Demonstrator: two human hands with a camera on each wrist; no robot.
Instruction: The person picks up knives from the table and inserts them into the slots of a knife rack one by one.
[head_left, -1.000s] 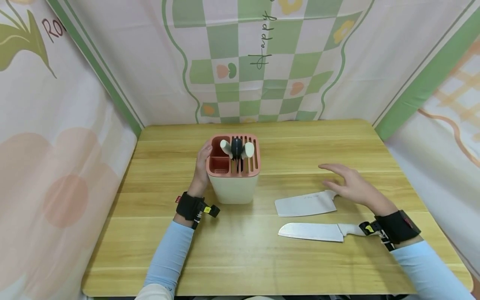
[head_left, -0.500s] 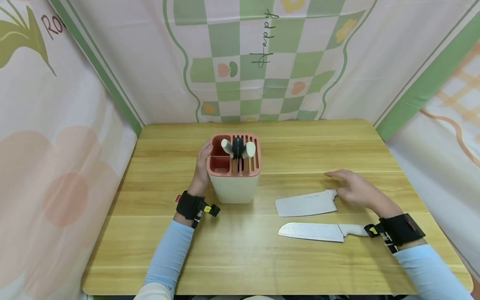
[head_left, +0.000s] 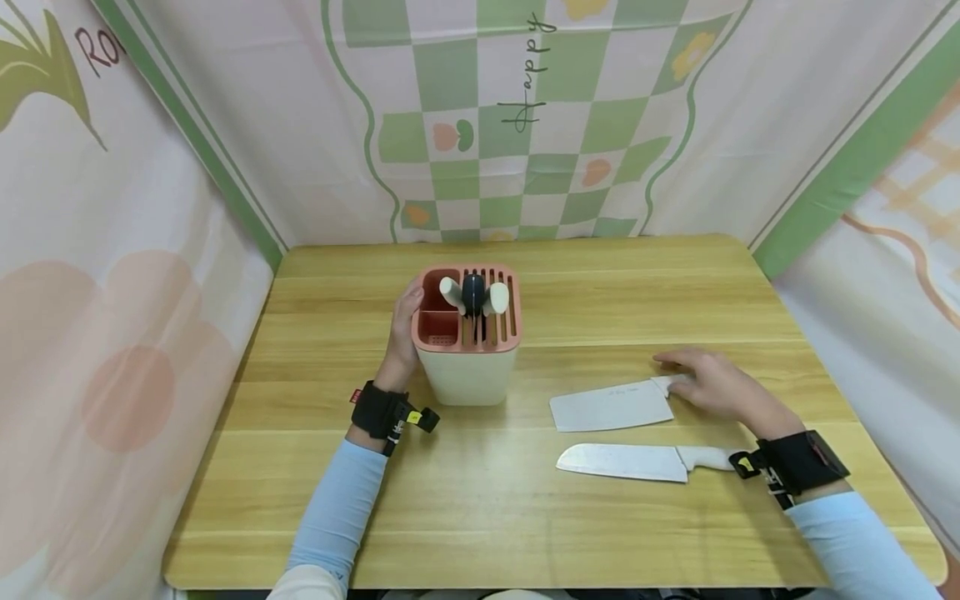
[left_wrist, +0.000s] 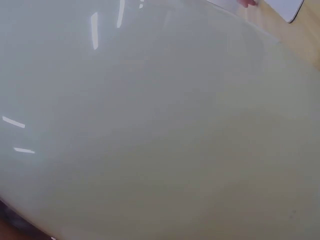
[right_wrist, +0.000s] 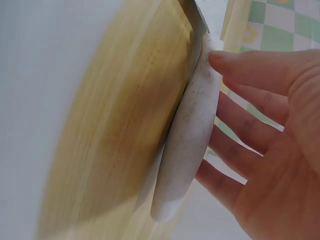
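Note:
A cream knife block (head_left: pixel 467 379) with a coral slotted top stands left of the table's middle. My left hand (head_left: pixel 402 329) rests along its left side, fingertips near the rim. Its cream wall (left_wrist: pixel 160 120) fills most of the left wrist view. Two white handles (head_left: pixel 498 298) and a black handle (head_left: pixel 473 295) stick up from the slots. My right hand (head_left: pixel 712 383) pinches the white handle of a cleaver (head_left: pixel 611 407) whose blade lies flat, pointing left. In the right wrist view the thumb lies on the handle (right_wrist: pixel 187 132), with the other fingers along its far side.
A second white-handled knife (head_left: pixel 626 462) lies nearer the front, blade pointing left, its handle end beneath the right wrist strap. The coral top has two open compartments (head_left: pixel 439 327) on its left. Printed curtains (head_left: pixel 300 125) enclose the wooden table (head_left: pixel 480 508) behind and at both sides.
My right hand has lowered onto the cleaver's handle, its thumb and fingers closing in on it. The left hand and knife block have stayed in place.

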